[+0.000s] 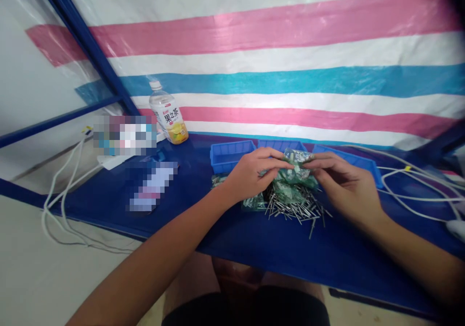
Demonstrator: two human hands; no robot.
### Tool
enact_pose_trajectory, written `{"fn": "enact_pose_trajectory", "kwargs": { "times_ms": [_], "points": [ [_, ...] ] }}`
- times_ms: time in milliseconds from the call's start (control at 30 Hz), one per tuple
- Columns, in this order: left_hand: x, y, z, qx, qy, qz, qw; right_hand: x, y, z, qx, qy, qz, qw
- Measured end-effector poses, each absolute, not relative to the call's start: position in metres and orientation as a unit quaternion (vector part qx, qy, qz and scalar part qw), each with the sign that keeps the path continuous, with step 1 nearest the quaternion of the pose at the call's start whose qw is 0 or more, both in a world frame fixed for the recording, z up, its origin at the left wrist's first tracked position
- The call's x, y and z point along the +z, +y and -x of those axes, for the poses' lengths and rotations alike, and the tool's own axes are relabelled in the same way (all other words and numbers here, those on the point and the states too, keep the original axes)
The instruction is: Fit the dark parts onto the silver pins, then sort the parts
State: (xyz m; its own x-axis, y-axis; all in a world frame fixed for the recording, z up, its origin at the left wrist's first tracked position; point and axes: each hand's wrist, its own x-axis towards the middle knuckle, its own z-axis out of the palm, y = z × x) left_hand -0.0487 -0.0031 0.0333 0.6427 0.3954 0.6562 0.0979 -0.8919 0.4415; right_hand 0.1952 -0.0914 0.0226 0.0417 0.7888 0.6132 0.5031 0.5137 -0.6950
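A small clear plastic bag (298, 156) with shiny bits in it is pinched between the fingertips of my left hand (252, 172) and my right hand (348, 183). Both hands are closed on its two sides. Right beneath it, greenish plastic bags (288, 190) lie on and around a loose heap of thin metal pins (296, 207), which look like rivets or nails. Another greenish bag (254, 202) rests left of the heap, under my left hand. The exact contents of the held bag are too small to make out.
Three blue bins (232, 154) stand in a row behind my hands on the blue table (232, 234). A drink bottle (169, 115) is at the back left, near a blurred-out flat object (154, 188). White cables (417, 193) lie at the right, more hang at the left.
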Motion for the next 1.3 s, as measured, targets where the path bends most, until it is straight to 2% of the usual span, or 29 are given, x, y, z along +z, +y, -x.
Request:
{"fn": "enact_pose_trajectory", "kwargs": {
  "times_ms": [133,300,533,767,900,1133,1300],
  "points": [
    [0.029,-0.006,0.045,0.411,0.151,-0.877,0.198,0.027,-0.096,-0.193,0.116,-0.706,0.454,0.531],
    [0.029,-0.008,0.042,0.423,0.139,-0.87,0.213,0.025,-0.099,-0.192,0.159,-0.764,0.411,0.472],
    [0.034,-0.007,0.044,0.425,0.155,-0.868,0.205,0.022,-0.095,-0.182,0.148,-0.681,0.439,0.568],
    [0.034,-0.015,0.045,0.391,0.189,-0.857,0.279,0.015,-0.095,-0.19,0.182,-0.704,0.462,0.508],
    [0.037,-0.015,0.045,0.391,0.205,-0.857,0.265,0.013,-0.094,-0.19,0.173,-0.713,0.455,0.505],
    [0.045,-0.017,0.044,0.376,0.18,-0.866,0.274,0.009,-0.094,-0.182,0.23,-0.696,0.432,0.525],
    [0.044,-0.015,0.043,0.387,0.155,-0.875,0.245,0.013,-0.094,-0.186,0.177,-0.718,0.428,0.52]
  ]
}}
